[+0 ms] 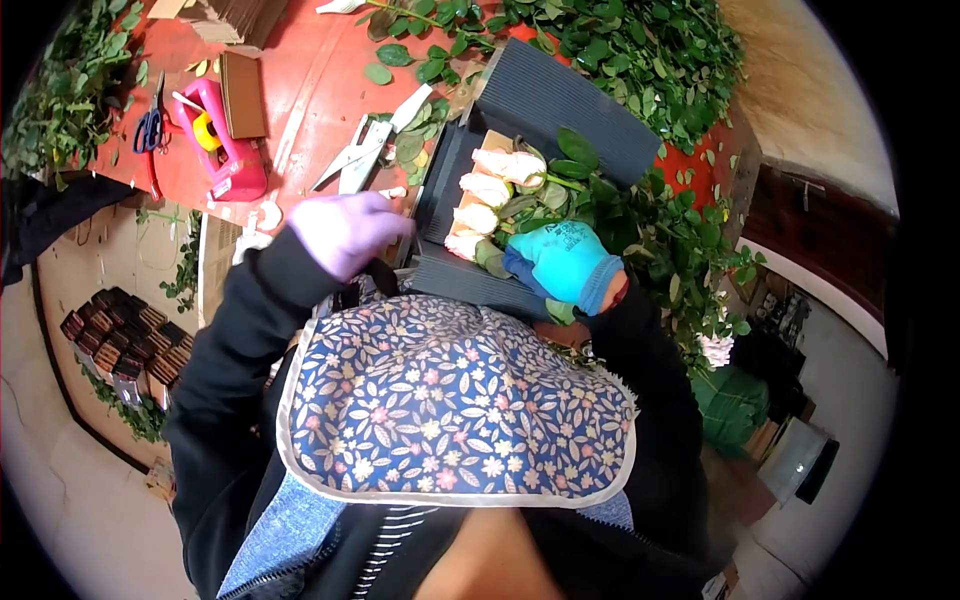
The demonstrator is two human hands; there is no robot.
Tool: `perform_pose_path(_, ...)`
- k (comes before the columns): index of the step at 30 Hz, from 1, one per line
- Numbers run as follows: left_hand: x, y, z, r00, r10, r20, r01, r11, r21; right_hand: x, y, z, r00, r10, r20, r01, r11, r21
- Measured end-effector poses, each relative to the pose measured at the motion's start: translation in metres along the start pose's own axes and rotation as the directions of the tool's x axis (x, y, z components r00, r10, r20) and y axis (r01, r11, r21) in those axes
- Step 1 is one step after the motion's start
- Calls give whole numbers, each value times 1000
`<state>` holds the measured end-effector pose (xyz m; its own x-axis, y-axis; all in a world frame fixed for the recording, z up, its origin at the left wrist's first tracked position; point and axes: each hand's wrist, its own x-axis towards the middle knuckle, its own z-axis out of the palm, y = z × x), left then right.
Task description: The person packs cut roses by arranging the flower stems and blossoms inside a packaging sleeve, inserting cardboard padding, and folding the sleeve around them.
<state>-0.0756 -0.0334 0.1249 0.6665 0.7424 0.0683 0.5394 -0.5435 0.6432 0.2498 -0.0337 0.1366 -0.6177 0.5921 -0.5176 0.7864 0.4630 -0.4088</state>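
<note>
Several pale pink-and-cream roses (478, 190) lie in a dark grey ribbed trough (570, 105), heads to the left against a strip of brown cardboard (490, 143). My right hand (565, 262), in a turquoise glove with a blue cuff, is closed over the leafy stems just behind the lower heads; its fingertips are partly hidden. My left hand (350, 232), in a thin lilac glove, hovers left of the trough, apart from the roses. Its fingers point right and are blurred. White-handled cutters (368, 150) lie on the red table beyond it.
On the red table (310, 50) stand a pink tape dispenser (225, 150) and blue-handled scissors (150, 130). Heaps of rose foliage (640, 60) lie behind and right of the trough. Folded cardboard (225, 18) sits at the back. A floral apron (450, 400) covers my lap.
</note>
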Motion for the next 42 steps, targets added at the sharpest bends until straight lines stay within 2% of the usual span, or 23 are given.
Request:
perform_pose_path(2,36,18,9,987,160,31,-163,979,126,-1,-3,-2,999,-13,-36,13,1000,-4)
perform_pose_path(4,60,32,14,974,205,96,-209,977,35,-1,-9,-8,1000,26,3,-26,999,-19)
perform_pose_path(6,70,28,33,921,296,254,-291,955,-60,-5,-5,-4,998,33,-44,-31,999,38)
perform_pose_path(8,71,35,34,906,214,366,-220,975,-26,-9,-4,-2,996,3,-92,1,999,42)
perform_pose_path(10,71,33,38,916,237,324,-253,967,8,-13,-16,-18,982,42,-186,-33,998,54)
perform_pose_path(12,74,42,32,908,211,361,-228,974,5,-15,-25,-30,958,156,-239,-167,986,-23)
perform_pose_path(13,75,44,31,912,200,357,-231,972,46,-14,-24,-23,944,100,-315,-123,991,-54)
perform_pose_path(14,77,46,29,916,193,352,-237,967,88,-9,-20,-12,935,123,-331,-140,990,-28)
perform_pose_path(16,77,45,30,893,200,403,-244,968,61,1,-14,7,934,2,-356,-65,984,-165)
perform_pose_path(18,75,43,34,953,184,243,-200,979,45,0,-12,9,918,-24,-395,-42,987,-157)
perform_pose_path(19,78,44,37,956,264,128,-274,959,71,-1,-13,7,933,-20,-359,-37,988,-151)
perform_pose_path(20,79,43,39,952,275,136,-287,955,70,-2,-11,4,946,-16,-322,-33,988,-148)
perform_pose_path(24,74,47,39,950,281,138,-298,947,120,-4,-7,-5,937,-38,-348,9,996,-84)
perform_pose_path(26,72,47,39,948,291,133,-305,947,103,-10,-14,-24,938,118,-326,-172,975,-140)
perform_pose_path(28,69,48,39,952,260,162,-277,956,92,-6,-12,-19,917,101,-385,-168,975,-146)
perform_pose_path(30,70,49,39,957,239,166,-257,962,94,5,-9,-7,938,153,-311,-224,952,-208)
perform_pose_path(31,70,49,39,956,241,167,-259,961,96,8,-4,-1,924,106,-367,-185,965,-188)
perform_pose_path(34,67,46,41,957,249,150,-262,963,68,5,-1,0,938,94,-333,-148,979,-142)
perform_pose_path(37,76,46,37,972,234,25,-235,961,146,7,4,6,933,82,-349,-133,983,-124)
perform_pose_path(40,82,47,38,973,224,54,-231,949,217,4,-1,-5,940,94,-328,-148,979,-142)
perform_pose_path(42,80,44,44,979,195,63,-205,947,246,-1,1,-13,913,113,-393,-120,993,7)
